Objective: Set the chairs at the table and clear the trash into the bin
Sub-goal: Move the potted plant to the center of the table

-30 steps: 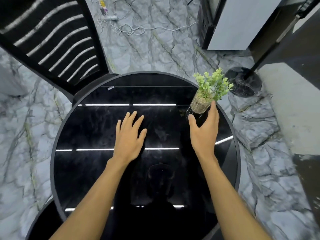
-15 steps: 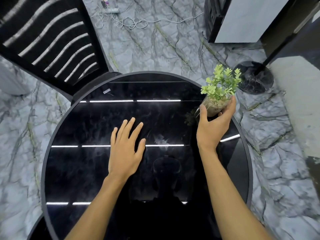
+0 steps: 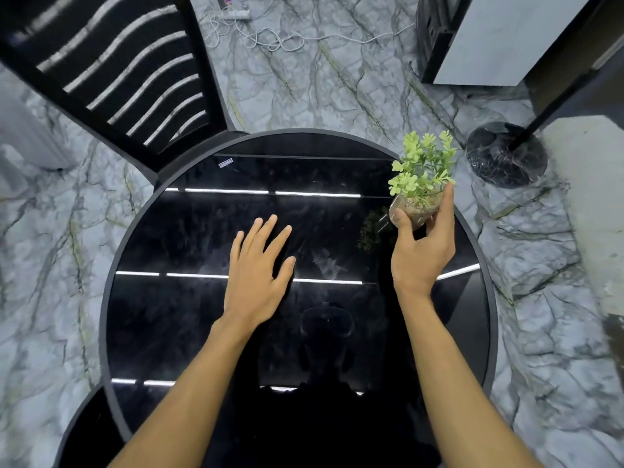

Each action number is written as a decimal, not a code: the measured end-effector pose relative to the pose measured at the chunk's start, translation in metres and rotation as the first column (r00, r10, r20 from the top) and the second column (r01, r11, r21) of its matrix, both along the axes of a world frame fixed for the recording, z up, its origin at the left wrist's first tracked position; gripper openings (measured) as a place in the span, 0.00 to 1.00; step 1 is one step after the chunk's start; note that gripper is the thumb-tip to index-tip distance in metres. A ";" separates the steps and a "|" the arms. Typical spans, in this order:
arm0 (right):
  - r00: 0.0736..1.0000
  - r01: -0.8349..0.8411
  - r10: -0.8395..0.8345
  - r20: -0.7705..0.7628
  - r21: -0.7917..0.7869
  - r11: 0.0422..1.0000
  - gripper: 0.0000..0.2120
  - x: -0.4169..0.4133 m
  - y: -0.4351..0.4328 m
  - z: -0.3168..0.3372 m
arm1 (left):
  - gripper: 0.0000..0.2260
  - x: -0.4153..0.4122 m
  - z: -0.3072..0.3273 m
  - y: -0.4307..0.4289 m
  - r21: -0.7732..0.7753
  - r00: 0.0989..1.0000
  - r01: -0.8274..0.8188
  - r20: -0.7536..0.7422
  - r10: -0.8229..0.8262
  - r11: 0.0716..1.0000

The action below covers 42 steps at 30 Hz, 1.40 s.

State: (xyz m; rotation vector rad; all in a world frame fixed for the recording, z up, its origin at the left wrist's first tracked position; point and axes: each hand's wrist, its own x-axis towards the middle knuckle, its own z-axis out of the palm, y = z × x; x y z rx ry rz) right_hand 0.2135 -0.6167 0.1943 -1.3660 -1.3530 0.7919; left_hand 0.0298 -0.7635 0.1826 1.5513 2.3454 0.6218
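Grey veined marble floor [image 3: 337, 96] runs all round a glossy, round black worktop [image 3: 189, 238], and I stand at its near edge. My right grip [image 3: 422, 255] is wrapped about a small green plant in a clear glass pot [image 3: 418, 187], thumb on the near wall and fingers round the far side, out by the right-hand rim. The pot leans a little, and I cannot tell whether its base touches the surface. My left grip [image 3: 256, 282] holds nothing: its fingers are straight and spread over the worktop, well to the left of the pot. Beyond that left grip, up and to the left, a black slat-backed chair [image 3: 118, 69] sits with its seat against the rim. No trash and no bin show near either grip.

As I judge it, I am placing the plant before the clearing proper. To do it well I should hold low on the glass, bring it upright so no gravel spills, carry it toward the space ahead of my left grip and lower it softly. Glass on a hard polished top will knock or skid if dropped.
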 end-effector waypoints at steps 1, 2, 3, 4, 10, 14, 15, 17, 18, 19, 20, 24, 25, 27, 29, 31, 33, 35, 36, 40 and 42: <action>1.000 -0.021 0.021 0.007 0.002 1.000 0.36 -0.002 -0.007 0.002 | 0.23 0.000 0.003 -0.003 0.010 1.000 -0.003 0.020 0.003 1.000; 0.999 -0.042 0.042 0.014 0.002 0.999 0.36 -0.004 -0.015 0.004 | 0.23 0.000 0.006 -0.007 0.022 0.999 -0.013 0.039 0.012 1.000; 0.998 -0.064 0.064 0.018 -0.003 0.998 0.36 -0.007 -0.024 0.006 | 0.22 0.000 0.009 -0.012 0.035 0.998 -0.028 0.054 0.026 0.999; 0.996 -0.086 0.086 0.018 -0.011 0.996 0.36 -0.010 -0.033 0.008 | 0.22 0.000 0.013 -0.019 0.049 0.997 -0.043 0.066 0.039 0.998; 0.969 -0.246 0.246 -0.028 -0.014 0.969 0.36 -0.034 -0.091 0.017 | 0.21 -0.011 0.025 -0.075 0.072 0.991 -0.114 0.073 0.109 0.991; 0.944 -0.324 0.322 -0.069 -0.022 0.946 0.34 -0.051 -0.127 0.019 | 0.22 -0.019 0.025 -0.112 0.056 0.986 -0.154 0.070 0.150 0.986; 0.938 -0.341 0.338 -0.080 -0.025 0.940 0.34 -0.054 -0.135 0.020 | 0.22 -0.021 0.024 -0.119 0.050 0.984 -0.164 0.072 0.160 0.985; 0.926 -0.368 0.363 -0.102 -0.033 0.929 0.32 -0.059 -0.149 0.020 | 0.21 -0.023 0.021 -0.132 0.040 0.981 -0.181 0.073 0.178 0.983; 0.921 -0.379 0.373 -0.111 -0.037 0.925 0.31 -0.061 -0.155 0.020 | 0.20 -0.023 0.019 -0.137 0.037 0.980 -0.186 0.074 0.183 0.982; 0.918 -0.386 0.379 -0.115 -0.041 0.922 0.31 -0.063 -0.160 0.020 | 0.20 -0.023 0.017 -0.141 0.035 0.980 -0.187 0.075 0.184 0.982; 0.917 -0.390 0.383 -0.111 -0.046 0.920 0.31 -0.064 -0.165 0.019 | 0.20 -0.022 0.015 -0.144 0.035 0.980 -0.185 0.075 0.182 0.982; 0.917 -0.392 0.384 -0.105 -0.071 0.917 0.31 -0.065 -0.177 0.014 | 0.21 -0.019 0.010 -0.150 0.032 0.985 -0.163 0.063 0.161 0.986; 0.917 -0.392 0.383 -0.110 -0.073 0.917 0.31 -0.064 -0.178 0.013 | 0.22 -0.018 0.009 -0.149 0.033 0.985 -0.161 0.061 0.158 0.986; 0.915 -0.396 0.388 -0.111 -0.071 0.915 0.31 -0.063 -0.178 0.012 | 0.22 -0.018 0.008 -0.146 0.033 0.987 -0.153 0.058 0.151 0.988; 0.916 -0.395 0.388 -0.100 -0.069 0.916 0.31 -0.061 -0.176 0.011 | 0.23 -0.018 0.006 -0.140 0.033 0.989 -0.139 0.056 0.137 0.990; 0.919 -0.390 0.383 -0.095 -0.066 0.919 0.31 -0.059 -0.173 0.010 | 0.23 -0.019 0.005 -0.133 0.027 0.992 -0.122 0.045 0.121 0.992; 0.919 -0.390 0.384 -0.089 -0.066 0.918 0.31 -0.058 -0.170 0.009 | 0.24 -0.019 0.002 -0.128 0.012 0.993 -0.115 0.024 0.115 0.993; 0.917 -0.394 0.388 -0.088 -0.068 0.917 0.31 -0.057 -0.167 0.007 | 0.23 -0.019 -0.001 -0.126 -0.002 0.994 -0.113 -0.008 0.113 0.994; 0.917 -0.395 0.388 -0.090 -0.069 0.916 0.31 -0.058 -0.165 0.007 | 0.23 -0.020 -0.002 -0.126 -0.007 0.993 -0.112 -0.023 0.112 0.994; 0.921 -0.385 0.379 -0.086 -0.064 0.921 0.31 -0.059 -0.158 0.006 | 0.22 -0.021 -0.003 -0.126 -0.014 0.993 -0.109 -0.044 0.108 0.994; 0.924 -0.378 0.373 -0.086 -0.059 0.924 0.31 -0.059 -0.155 0.007 | 0.22 -0.021 -0.003 -0.126 -0.012 0.993 -0.110 -0.042 0.110 0.994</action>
